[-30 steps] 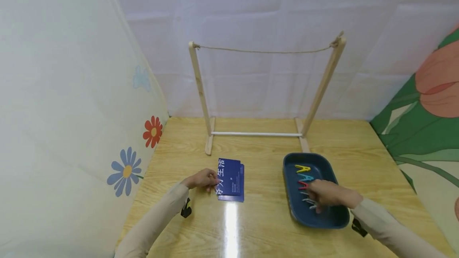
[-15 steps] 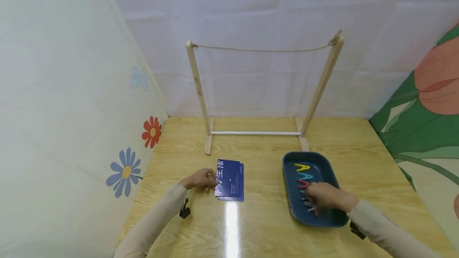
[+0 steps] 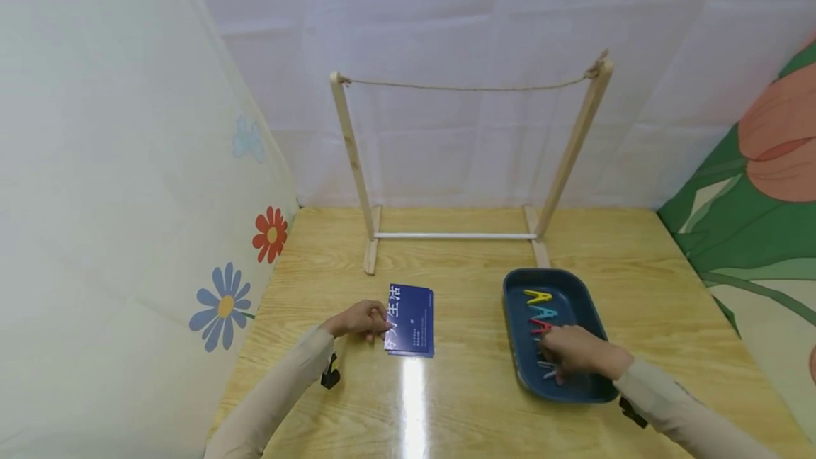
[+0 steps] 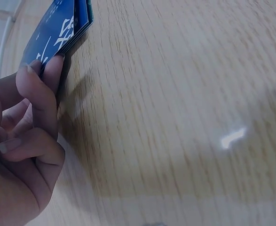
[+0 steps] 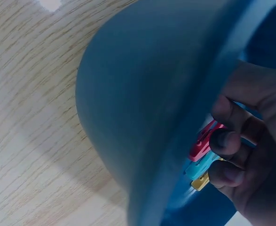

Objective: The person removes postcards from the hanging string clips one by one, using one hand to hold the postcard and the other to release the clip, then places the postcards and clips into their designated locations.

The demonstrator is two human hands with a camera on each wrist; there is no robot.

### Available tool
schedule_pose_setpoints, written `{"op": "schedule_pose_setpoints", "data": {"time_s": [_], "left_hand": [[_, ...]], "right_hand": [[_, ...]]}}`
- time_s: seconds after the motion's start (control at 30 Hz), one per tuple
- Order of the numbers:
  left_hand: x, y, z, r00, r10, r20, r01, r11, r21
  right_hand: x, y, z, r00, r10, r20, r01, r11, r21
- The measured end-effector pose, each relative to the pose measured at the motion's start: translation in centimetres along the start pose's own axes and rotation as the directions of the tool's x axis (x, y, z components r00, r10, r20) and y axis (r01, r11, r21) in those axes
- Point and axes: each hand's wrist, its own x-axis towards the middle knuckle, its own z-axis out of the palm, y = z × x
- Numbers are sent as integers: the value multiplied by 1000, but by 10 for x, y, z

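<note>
My left hand (image 3: 366, 321) pinches the left edge of a dark blue card (image 3: 411, 321) with white lettering. In the left wrist view, thumb and fingertip meet at the card's edge (image 4: 58, 35), where several layers show. This card lies on another, nearly lined up. My right hand (image 3: 576, 350) reaches down into a dark blue tray (image 3: 596, 399), fingers curled among clothespins. Beside it lie a yellow clothespin (image 3: 538, 297), a light blue one (image 3: 544, 312) and a red clothespin (image 5: 205, 140). Pale clothespins (image 3: 550, 375) show partly beneath the fingers. Tray wall and hand hide whether the right fingertips grip one.
Behind the cards and tray stands a wooden frame (image 3: 351, 154) with a string (image 3: 465, 88) tied between its posts and a white rod (image 3: 455, 236) low down. Painted fabric walls border the wood-grain table (image 3: 472, 402) left and right; a white cloth hangs behind.
The top card has slid slightly right over the one below, so their edges lie closer together. My right hand stays in the tray, shifting only a little among the clothespins.
</note>
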Motion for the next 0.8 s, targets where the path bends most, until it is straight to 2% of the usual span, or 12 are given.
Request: {"op": "schedule_pose_setpoints", "data": {"time_s": [0.13,0.27,0.4,0.8], "left_hand": [[2,-5,0,1000,13,12,-13,1000,-26],[4,-10,1,1000,21,21,-20,998,-63],[3,-13,2,1000,29,-1,-29,997,-68],[1,-15,9,996,47,-71,-51,997,-63]], "right_hand": [[1,0,0,1000,-9,-8,9,1000,-6],[2,-1,-4,1000,17,19,-17,1000,14],[3,-3,-11,998,41,37,-43,998,54],[8,10,-45,993,-48,-111,57,995,78]]}}
